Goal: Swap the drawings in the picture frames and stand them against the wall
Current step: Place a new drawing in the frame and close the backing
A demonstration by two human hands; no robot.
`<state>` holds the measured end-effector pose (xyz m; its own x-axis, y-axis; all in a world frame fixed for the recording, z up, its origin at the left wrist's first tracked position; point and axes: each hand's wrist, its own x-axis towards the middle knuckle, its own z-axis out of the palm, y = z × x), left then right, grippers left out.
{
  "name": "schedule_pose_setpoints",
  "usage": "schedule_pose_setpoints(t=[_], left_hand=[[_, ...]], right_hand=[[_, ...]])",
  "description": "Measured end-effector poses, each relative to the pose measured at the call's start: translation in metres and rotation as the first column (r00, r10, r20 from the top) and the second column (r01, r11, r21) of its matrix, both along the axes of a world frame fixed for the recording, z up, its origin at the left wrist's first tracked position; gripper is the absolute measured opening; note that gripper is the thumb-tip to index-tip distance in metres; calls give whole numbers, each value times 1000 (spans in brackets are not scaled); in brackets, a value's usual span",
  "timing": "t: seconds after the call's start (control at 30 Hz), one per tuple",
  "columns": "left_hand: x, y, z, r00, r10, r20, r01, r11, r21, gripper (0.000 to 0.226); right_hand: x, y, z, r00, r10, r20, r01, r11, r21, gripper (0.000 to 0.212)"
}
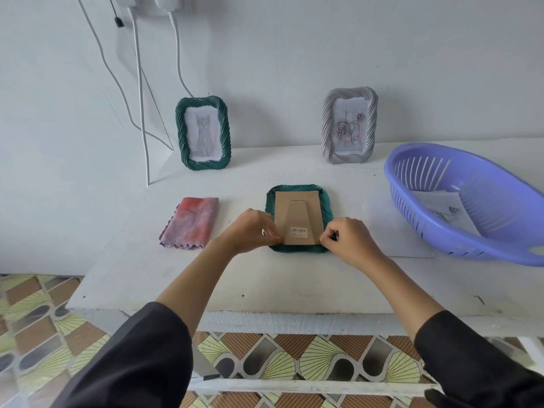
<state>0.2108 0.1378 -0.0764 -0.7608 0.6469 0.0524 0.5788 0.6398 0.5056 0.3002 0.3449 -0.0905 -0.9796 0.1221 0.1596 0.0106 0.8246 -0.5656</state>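
A dark green frame [326, 205] lies face down in the middle of the white table, its brown cardboard back [297, 214] with a barcode sticker facing up. My left hand [250, 231] pinches the back's lower left corner. My right hand [350, 241] pinches its lower right corner. A second green frame [203, 132] with a cat drawing stands against the wall at back left. A grey frame [349, 125] with a rose drawing stands against the wall at back right.
A purple plastic basket [471, 201] holding a sheet with a drawing [441, 206] sits at the right. A flat clear sheet [403, 242] lies beside the frame. A folded pink-red cloth [191, 222] lies at the left. White cables [141, 83] hang down the wall.
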Motion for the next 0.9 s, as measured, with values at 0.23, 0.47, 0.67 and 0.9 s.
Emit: schedule_pose_setpoints(t=[0.23,0.47,0.67,0.9], left_hand=[[-3,5,-2,976,91,196,-117,985,123,11],[-19,23,-5,844,357,401,-529,678,510,20],[-58,49,-11,878,450,164,-478,846,238,30],[-75,54,-21,915,395,87,-403,905,133,36]], right_hand=[[-6,1,8,994,-39,103,32,997,67,20],[-53,14,31,961,-247,128,258,963,-80,20],[-96,16,24,959,-227,171,237,971,-42,27],[-106,15,12,962,-250,109,254,967,-23,26]])
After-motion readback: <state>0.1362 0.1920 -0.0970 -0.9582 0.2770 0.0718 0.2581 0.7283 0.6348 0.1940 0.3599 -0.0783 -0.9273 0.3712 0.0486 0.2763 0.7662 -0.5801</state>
